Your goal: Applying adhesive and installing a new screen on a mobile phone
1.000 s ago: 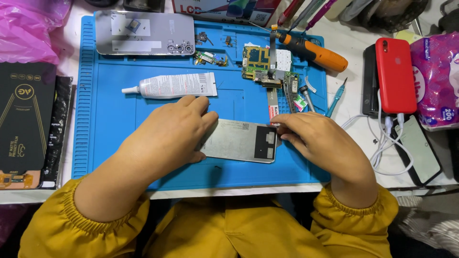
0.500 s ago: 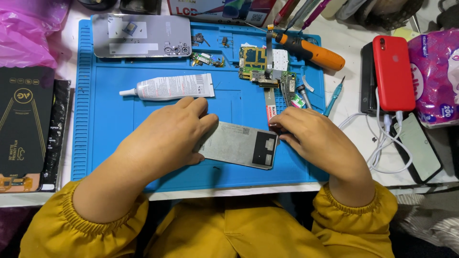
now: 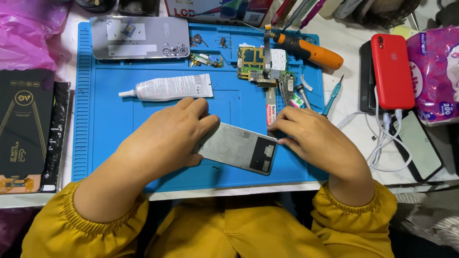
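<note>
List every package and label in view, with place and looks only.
Black flat box: left of the blue mat, gold line art.
White glue tube: on the mat above the left hand, small print.
Pink tissue pack: far right, patterned.
Box: top edge, red lettering.

black flat package (image 3: 26, 124) left of mat | pink pack (image 3: 437, 71) (far right)

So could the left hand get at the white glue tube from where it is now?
Probably yes. The left hand rests on the grey phone panel, and the white glue tube lies just beyond its fingers on the blue mat, with nothing between them.
</note>
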